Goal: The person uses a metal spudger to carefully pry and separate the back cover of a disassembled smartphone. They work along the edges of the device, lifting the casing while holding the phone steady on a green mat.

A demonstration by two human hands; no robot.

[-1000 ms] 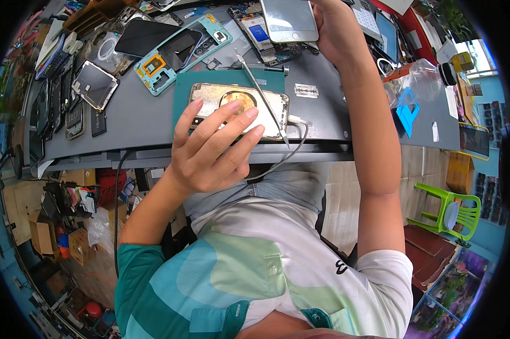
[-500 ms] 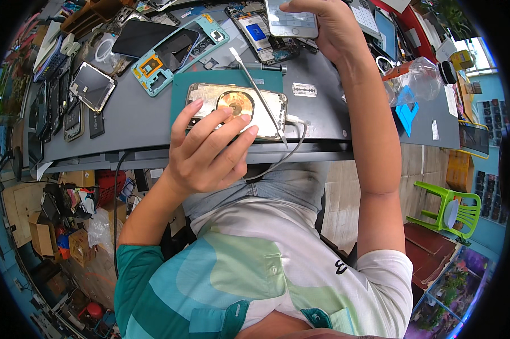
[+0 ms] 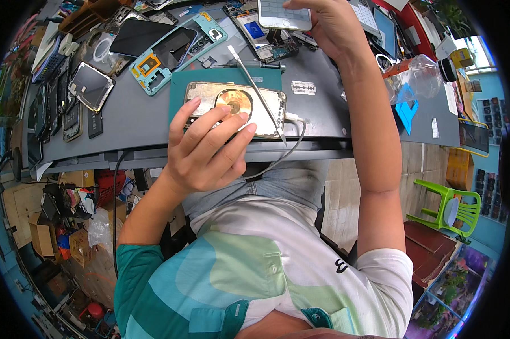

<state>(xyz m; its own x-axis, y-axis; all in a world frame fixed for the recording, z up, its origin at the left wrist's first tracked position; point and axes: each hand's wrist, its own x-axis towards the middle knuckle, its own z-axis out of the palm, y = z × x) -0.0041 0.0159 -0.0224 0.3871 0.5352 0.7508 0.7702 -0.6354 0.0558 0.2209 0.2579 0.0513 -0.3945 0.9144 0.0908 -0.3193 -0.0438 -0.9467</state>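
Note:
My left hand (image 3: 207,150) rests with spread fingers over the near left part of an opened phone (image 3: 269,108). Its fingertips reach the copper-coloured ring at the phone's middle. A metal pry tool (image 3: 254,90) lies slantwise across that phone, and a white charging cable (image 3: 304,131) runs from its right end. Under the phone is a green mat (image 3: 181,85). At the far edge of the view, my right hand (image 3: 337,31) is closed around a white smartphone (image 3: 287,22) with its screen lit. The top of that smartphone is cut off.
Right of the mat lie a razor blade (image 3: 303,87) and a clear plastic bottle (image 3: 421,76). A screwdriver (image 3: 266,65) lies behind the opened phone. Further left are a light-blue phone frame (image 3: 153,83), a dark screen (image 3: 144,37) and several phone parts.
My right hand has shifted the white smartphone slightly left and farther off. My left hand stays over the opened phone, almost unchanged.

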